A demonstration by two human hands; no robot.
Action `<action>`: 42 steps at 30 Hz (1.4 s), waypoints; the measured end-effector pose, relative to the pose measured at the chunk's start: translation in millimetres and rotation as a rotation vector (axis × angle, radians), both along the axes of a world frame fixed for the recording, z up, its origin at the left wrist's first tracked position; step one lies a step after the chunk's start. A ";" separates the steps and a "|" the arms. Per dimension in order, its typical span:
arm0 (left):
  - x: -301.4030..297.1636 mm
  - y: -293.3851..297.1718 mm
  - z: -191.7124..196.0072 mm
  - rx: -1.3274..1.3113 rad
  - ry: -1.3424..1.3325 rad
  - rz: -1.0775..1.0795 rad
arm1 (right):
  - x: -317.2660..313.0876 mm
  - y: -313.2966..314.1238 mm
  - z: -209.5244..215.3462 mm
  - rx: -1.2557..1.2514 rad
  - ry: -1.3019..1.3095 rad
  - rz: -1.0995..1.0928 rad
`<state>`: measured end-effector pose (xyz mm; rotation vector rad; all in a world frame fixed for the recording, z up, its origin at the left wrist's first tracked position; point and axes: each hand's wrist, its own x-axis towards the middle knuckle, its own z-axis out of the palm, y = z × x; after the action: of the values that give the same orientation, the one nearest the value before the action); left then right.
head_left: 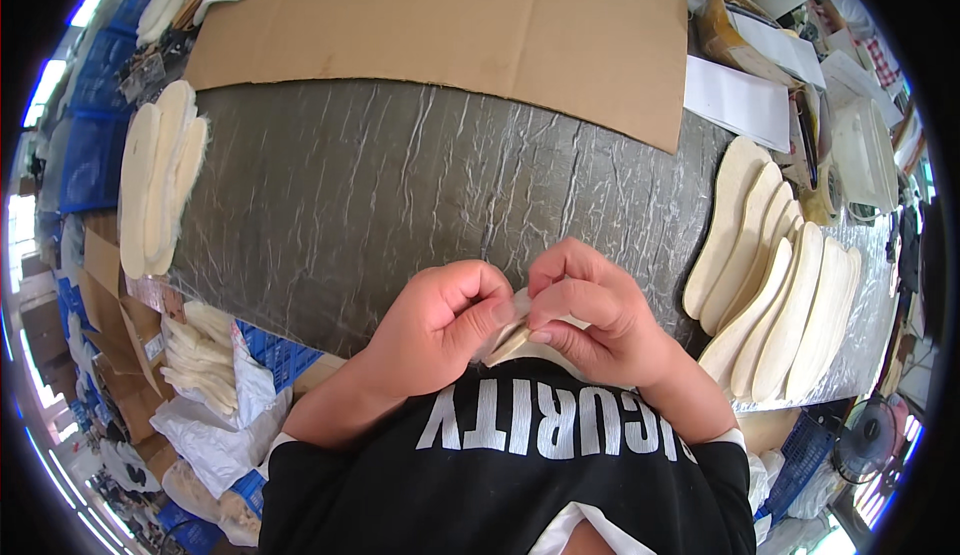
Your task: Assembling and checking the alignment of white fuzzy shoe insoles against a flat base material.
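Note:
Close to my chest, at the table's near edge, both hands are bent around a cream-coloured insole (540, 346). My left hand (437, 320) is closed, thumb against fingers, on its left side. My right hand (603, 313) pinches it from the other side, its fingertips almost meeting those of the left. Most of the insole is hidden behind my fingers, and a thin pale layer shows between them. To my right, a fanned row of cream insoles (770, 355) lies on the table. Several fleecy insoles (158, 180) are piled at the left edge.
A brown cardboard sheet (450, 25) covers the far side of the dark, plastic-covered table (400, 175). White paper (738, 103) and a round tub (730, 25) stand at the far right. Left of the table are blue crates (95, 160) and a white bag (225, 435) beside more insoles.

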<state>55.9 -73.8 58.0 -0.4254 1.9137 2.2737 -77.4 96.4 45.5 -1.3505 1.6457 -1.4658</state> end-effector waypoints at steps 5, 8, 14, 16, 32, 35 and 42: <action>-0.6 2.4 -4.0 0.070 -0.068 0.016 | -2.2 -3.2 3.6 0.046 -0.019 -0.016; -2.1 6.7 -6.7 0.073 -0.028 0.025 | -3.1 -5.6 2.6 0.054 -0.030 -0.010; -4.4 4.0 -4.2 -0.047 -0.015 0.090 | -3.6 -10.8 -2.2 0.074 -0.143 -0.060; -5.3 5.0 -4.5 -0.029 -0.057 0.108 | -5.7 -11.7 -7.1 0.094 -0.205 -0.126; -18.8 -27.4 -35.5 -0.223 0.510 0.105 | -32.9 -17.1 -51.0 0.255 -0.802 0.272; 3.5 -31.8 -49.2 -0.131 0.379 0.290 | -41.1 8.4 -36.9 0.287 -0.622 0.587; 33.6 -27.2 -47.4 -0.125 0.144 0.338 | -39.9 13.9 -28.9 0.578 -0.433 0.735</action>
<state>89.5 -101.0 10.6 -0.6641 2.2098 2.4533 -117.3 110.3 16.6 -1.0344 1.0033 -0.6976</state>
